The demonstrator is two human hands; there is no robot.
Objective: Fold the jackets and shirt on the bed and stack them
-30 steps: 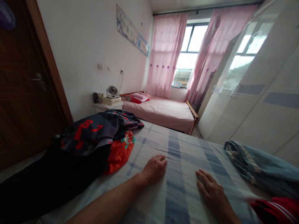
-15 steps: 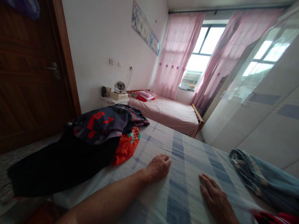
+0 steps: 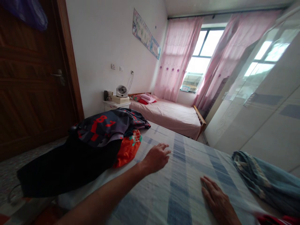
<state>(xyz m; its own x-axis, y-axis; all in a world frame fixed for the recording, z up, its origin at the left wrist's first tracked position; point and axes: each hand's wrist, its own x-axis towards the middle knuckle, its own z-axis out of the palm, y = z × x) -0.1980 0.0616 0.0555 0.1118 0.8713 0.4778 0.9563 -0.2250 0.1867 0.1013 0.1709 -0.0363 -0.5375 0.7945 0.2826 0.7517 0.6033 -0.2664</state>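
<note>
A blue and white checked sheet (image 3: 182,175) covers the bed in front of me. My left hand (image 3: 156,156) hovers just above the sheet with fingers loosely spread, holding nothing, close to the orange garment (image 3: 127,148). My right hand (image 3: 217,201) lies flat on the sheet, palm down, fingers apart. A dark garment with red numbers (image 3: 103,126) lies over a black cloth (image 3: 67,165) on the left of the bed.
Folded blue fabric (image 3: 262,178) lies at the bed's right edge, beside white wardrobe doors (image 3: 264,106). A second bed with a pink sheet (image 3: 171,115) stands under the window. A small fan (image 3: 121,90) sits on a bedside cabinet. A brown door (image 3: 32,81) is at left.
My left hand has lifted off the sheet and moved slightly forward and left, with its fingers opening. My right hand stays flat. The view has shifted a little to the left.
</note>
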